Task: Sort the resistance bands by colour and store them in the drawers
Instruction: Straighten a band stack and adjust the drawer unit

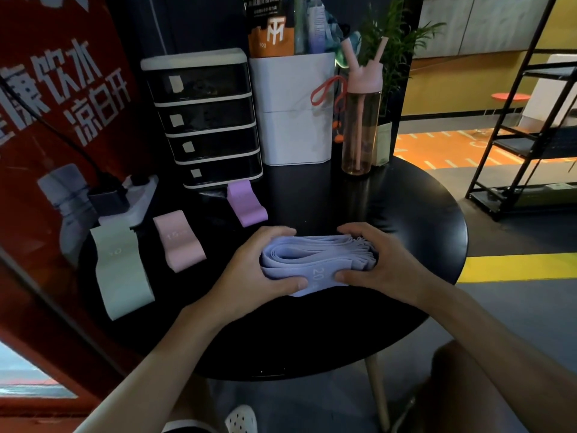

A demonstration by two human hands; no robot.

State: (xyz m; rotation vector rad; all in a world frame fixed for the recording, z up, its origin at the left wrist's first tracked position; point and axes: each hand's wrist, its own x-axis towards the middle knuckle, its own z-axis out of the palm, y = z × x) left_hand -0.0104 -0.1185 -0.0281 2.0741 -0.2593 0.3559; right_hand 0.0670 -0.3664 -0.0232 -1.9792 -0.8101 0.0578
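- Pale-blue and soft, the stack of bands [315, 264] sat near the front middle of the tabletop [343, 339], squeezed between my two hands.
- My left hand [253, 270] curled round the left end, thumb on the near edge. My right hand [384, 260] gripped the right end the same way, fingers hooked over the far side.
- I judged the squeeze was meant to square up the loose loops so the pile would lift as one.
- It was many flat loops laid on one another, their edges fanned a little at the right end, and the top one was printed "20".
- Three other colours lay apart from each other to the left, probably to keep the sorting clear:
  - a green band [121, 270] nearest the edge
  - a pink band [179, 245] marked "15"
  - a purple band [246, 204] just in front of the drawers [206, 120]
- All four dark drawers, each with a paper label, were closed at the back left, so one had to be pulled out before anything could go in.
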